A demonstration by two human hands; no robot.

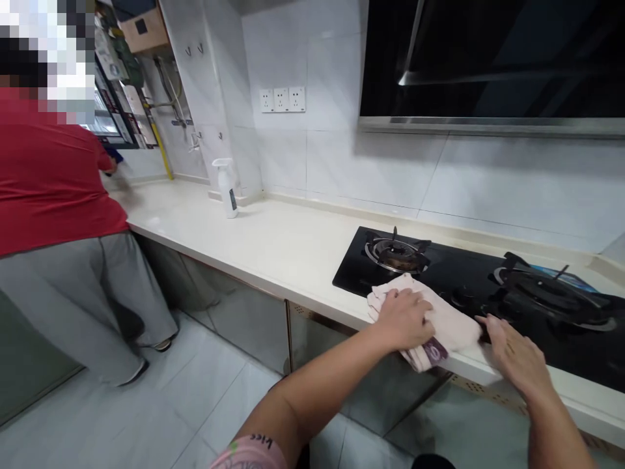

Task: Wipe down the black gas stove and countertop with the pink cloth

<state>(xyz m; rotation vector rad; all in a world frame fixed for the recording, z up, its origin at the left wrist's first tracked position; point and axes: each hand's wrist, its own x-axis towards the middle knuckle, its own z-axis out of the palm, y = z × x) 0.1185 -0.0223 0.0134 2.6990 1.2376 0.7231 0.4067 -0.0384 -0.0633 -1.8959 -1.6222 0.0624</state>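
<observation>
My left hand point(404, 319) presses down on a pale pink cloth point(452, 319), its fingers bent into the fabric. The folded cloth lies over the front edge of a black gas stove point(449, 264), and a corner with a dark purple label hangs past the counter edge. My right hand point(517, 352) is at the stove's front edge, just right of the cloth, fingers extended toward the control knobs. Whether its fingertips touch the cloth or a knob, I cannot tell. The left burner point(398, 253) stands just behind the cloth.
A white spray bottle point(227, 189) stands on the cream countertop point(293, 241) to the left. Farther left, a person in a red top point(58, 176) leans over the counter. The right burner point(551, 290) is beyond my right hand; a range hood point(493, 65) hangs above.
</observation>
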